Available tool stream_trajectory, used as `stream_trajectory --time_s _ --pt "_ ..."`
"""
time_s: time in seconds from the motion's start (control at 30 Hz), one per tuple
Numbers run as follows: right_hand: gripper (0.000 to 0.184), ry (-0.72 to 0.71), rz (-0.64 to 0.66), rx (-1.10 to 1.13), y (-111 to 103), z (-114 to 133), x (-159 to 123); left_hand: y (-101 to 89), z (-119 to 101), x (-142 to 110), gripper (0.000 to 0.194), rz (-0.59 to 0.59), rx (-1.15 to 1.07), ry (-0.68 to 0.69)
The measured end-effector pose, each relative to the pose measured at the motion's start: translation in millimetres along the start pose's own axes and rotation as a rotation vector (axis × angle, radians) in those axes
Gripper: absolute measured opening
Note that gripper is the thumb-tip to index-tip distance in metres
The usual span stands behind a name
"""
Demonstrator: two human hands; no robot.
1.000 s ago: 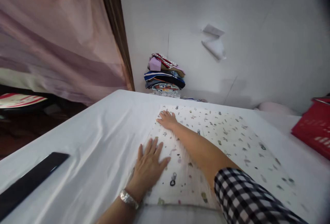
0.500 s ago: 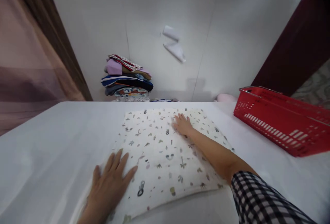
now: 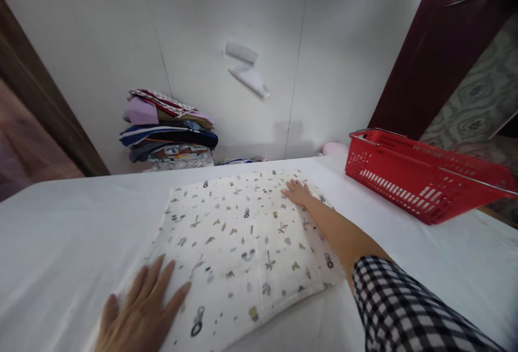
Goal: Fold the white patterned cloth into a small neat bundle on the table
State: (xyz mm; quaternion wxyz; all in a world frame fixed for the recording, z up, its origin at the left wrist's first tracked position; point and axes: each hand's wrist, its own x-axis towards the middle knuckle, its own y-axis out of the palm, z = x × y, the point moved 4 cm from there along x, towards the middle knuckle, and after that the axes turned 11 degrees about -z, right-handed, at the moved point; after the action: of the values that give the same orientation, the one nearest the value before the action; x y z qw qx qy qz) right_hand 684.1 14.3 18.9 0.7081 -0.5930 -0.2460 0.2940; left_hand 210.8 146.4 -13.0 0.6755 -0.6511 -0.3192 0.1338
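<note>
A white cloth [image 3: 238, 238] printed with small plants and shapes lies spread flat, folded in layers, on the white-covered table [image 3: 81, 228]. My left hand [image 3: 141, 309] rests palm down at the cloth's near left edge, its fingers stretched and spread. Toward the far right corner, my right hand [image 3: 298, 193] lies flat on the cloth with fingers extended. Neither hand grips anything. A black-and-white checked sleeve [image 3: 400, 303] covers my right upper arm.
To the right on the table stands a red plastic basket [image 3: 404, 179] with metal handles. Behind the table's far edge rises a stack of folded clothes [image 3: 170, 130]. A pink rounded item [image 3: 335, 148] shows at the far edge. Torn paper [image 3: 249, 74] hangs on the wall.
My right hand has slid toward the cloth's right side. My left hand stays by the left edge. The view has turned to the right, showing more of the basket.
</note>
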Motion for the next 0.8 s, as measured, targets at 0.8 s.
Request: stream_trajectory --time_s 0.8 --pt "0.024 0.518 -0.206 0.428 -30.0 -161.0 -255.9 -28.7 -18.4 26.1 0.07 -0.083 -0.04 -0.069"
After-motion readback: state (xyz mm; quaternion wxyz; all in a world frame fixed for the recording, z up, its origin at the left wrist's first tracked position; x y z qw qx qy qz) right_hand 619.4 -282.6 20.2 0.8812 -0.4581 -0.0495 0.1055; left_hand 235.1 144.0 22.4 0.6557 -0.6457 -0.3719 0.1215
